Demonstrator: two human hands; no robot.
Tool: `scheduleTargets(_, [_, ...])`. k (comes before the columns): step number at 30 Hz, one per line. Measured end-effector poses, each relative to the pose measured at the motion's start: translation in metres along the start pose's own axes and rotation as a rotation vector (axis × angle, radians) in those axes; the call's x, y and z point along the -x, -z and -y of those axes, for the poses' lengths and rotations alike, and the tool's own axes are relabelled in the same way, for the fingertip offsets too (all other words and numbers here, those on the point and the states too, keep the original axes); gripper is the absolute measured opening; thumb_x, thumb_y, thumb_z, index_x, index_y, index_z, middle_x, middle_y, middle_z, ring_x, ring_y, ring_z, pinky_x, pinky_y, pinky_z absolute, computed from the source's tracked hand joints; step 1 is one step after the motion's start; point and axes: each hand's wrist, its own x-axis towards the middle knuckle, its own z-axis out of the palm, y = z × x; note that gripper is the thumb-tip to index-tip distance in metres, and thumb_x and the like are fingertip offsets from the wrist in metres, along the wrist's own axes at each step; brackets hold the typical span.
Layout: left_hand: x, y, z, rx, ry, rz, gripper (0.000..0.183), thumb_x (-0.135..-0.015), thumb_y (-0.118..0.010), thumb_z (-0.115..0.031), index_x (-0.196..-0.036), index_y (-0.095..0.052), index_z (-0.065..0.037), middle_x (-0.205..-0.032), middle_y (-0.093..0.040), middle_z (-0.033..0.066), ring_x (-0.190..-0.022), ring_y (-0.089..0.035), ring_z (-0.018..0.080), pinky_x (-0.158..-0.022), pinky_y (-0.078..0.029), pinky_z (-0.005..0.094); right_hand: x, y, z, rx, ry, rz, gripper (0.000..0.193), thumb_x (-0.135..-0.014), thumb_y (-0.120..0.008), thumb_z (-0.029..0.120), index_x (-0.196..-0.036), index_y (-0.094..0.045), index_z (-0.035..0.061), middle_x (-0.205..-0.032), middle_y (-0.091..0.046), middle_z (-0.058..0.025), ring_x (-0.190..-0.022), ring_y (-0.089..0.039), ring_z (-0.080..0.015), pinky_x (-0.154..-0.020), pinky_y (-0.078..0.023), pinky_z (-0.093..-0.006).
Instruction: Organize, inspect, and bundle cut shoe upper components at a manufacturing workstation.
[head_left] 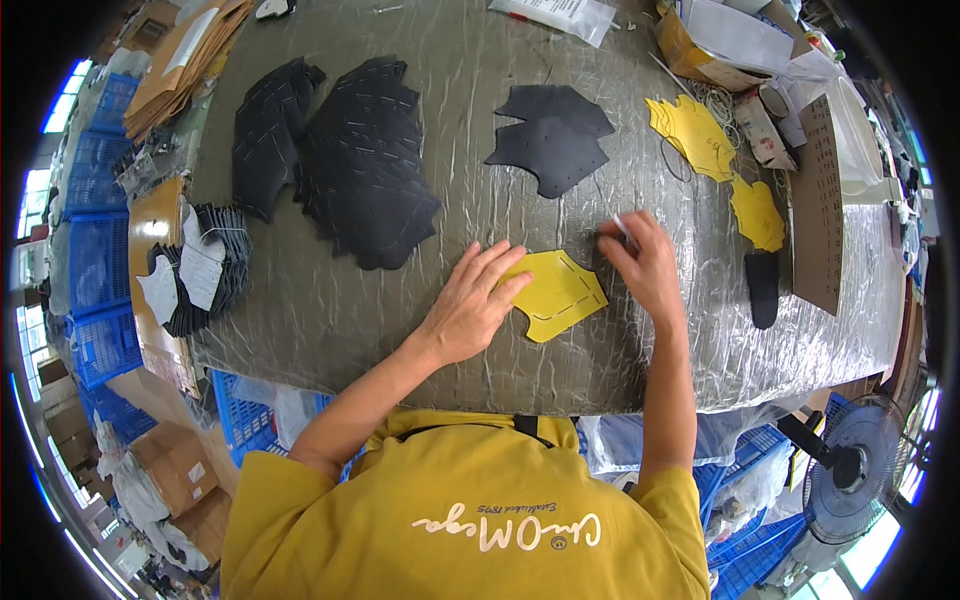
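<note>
A yellow pattern template with slots along its edges lies on the table in front of me. My left hand rests flat on its left side, fingers stretched out and apart. Just off the template's upper right corner, my right hand is closed round a thin, pale pen. Whether a dark piece lies under the template I cannot tell. Beyond it are two overlapping black cut pieces. Farther left, many black pieces are fanned out in overlapping rows with pale marks on them.
More yellow templates lie at the right, near a narrow black piece and an upright cardboard sheet. A bundled stack of dark pieces stands at the left edge. A fan and blue crates flank the table.
</note>
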Motion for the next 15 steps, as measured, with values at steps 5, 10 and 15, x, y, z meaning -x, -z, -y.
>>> scheduleTargets(5, [-0.004,0.002,-0.002,-0.010,-0.016,0.006,0.053,-0.085,-0.069,-0.006,-0.136,-0.056,-0.007,-0.153,-0.041,0.0135,-0.145,-0.034,0.0340,-0.121,-0.026,0.0549,0.054,0.016,0.009,-0.103,0.053,0.230,0.043,-0.071,-0.079,0.002,-0.113,-0.068,0.0048,-0.129,-0.063,-0.0036,-0.098,-0.066,-0.0239,-0.078,-0.055,-0.0339])
scheduleTargets(10, [-0.007,0.003,0.001,-0.022,-0.037,0.021,0.053,-0.084,-0.069,-0.007,-0.136,-0.056,-0.006,-0.153,-0.041,0.0139,-0.145,-0.035,0.0342,-0.121,-0.026,0.0537,0.052,0.013,0.004,0.001,0.133,0.265,0.043,-0.073,-0.079,0.003,-0.114,-0.068,0.0062,-0.130,-0.064,-0.0046,-0.112,-0.065,-0.0281,-0.090,-0.056,-0.0380])
scheduleTargets(15, [-0.009,0.002,0.007,-0.047,-0.115,0.030,0.048,-0.087,-0.066,-0.007,-0.134,-0.058,-0.004,-0.152,-0.043,0.0147,-0.142,-0.038,0.0347,-0.120,-0.029,0.0531,0.046,0.015,-0.001,-0.012,0.138,0.288,0.043,-0.073,-0.079,0.003,-0.114,-0.069,0.0070,-0.128,-0.065,-0.0048,-0.113,-0.065,-0.0288,-0.093,-0.056,-0.0385])
